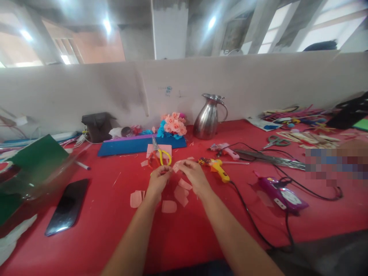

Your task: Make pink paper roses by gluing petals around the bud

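Pink paper scrap (176, 165) pinched at the fingertips of the right hand (193, 174), over the red desk (115, 230). Left hand (157, 180) curled close beside it, fingertips almost meeting the right; impossible to tell whether holding the scrap too. Under and around both hands, loose pink paper pieces (169, 206) flat on the desk. Just beyond, yellow-handled scissors (161, 155) resting on a pink sheet. To the right, a yellow glue gun (217, 168), black cord trailing toward the near edge. Farther left, a black phone (67, 206) lying flat. At the back, paper flowers (174, 124) on a blue foam sheet (140, 145), beside a steel jug (207, 117).
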Motion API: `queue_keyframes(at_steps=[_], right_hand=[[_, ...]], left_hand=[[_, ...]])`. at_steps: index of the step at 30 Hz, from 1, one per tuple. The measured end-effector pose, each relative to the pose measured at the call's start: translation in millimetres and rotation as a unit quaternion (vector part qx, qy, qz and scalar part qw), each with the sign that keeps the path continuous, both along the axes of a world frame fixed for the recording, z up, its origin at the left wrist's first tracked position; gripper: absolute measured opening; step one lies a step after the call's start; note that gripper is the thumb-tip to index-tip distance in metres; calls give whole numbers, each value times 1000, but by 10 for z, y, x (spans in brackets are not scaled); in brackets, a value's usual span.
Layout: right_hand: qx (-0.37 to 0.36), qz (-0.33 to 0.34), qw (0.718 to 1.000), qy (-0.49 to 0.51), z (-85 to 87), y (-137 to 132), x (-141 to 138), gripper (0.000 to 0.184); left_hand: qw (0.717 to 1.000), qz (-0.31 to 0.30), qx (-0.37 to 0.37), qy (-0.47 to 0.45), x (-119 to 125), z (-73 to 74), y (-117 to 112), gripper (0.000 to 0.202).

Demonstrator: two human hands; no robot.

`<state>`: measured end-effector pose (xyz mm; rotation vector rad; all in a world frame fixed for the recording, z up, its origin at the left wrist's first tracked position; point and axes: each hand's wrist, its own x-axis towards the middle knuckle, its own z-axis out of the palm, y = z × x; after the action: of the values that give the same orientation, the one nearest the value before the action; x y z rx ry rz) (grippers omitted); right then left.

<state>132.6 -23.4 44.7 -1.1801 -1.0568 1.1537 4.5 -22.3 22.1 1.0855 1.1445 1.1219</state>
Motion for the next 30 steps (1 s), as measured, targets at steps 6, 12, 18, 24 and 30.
queue_keyframes(at_steps=[6, 12, 18, 24, 30], right_hand=[[22, 41, 999, 0, 13, -10, 20, 13], [15, 49, 999, 14, -36, 2, 21, 13], [27, 78, 997, 15, -32, -3, 24, 14], [35, 101, 994, 6, 4, -25, 26, 15], [34, 97, 995, 11, -10, -21, 30, 15]], left_hand=[[1000, -16, -3, -13, -25, 30, -11, 24], [991, -65, -86, -82, -108, 6, 48, 24], [983, -68, -119, -120, -153, 34, 62, 18], [969, -82, -162, -169, -168, 46, 60, 13], [951, -113, -201, -206, -197, 67, 66, 12]])
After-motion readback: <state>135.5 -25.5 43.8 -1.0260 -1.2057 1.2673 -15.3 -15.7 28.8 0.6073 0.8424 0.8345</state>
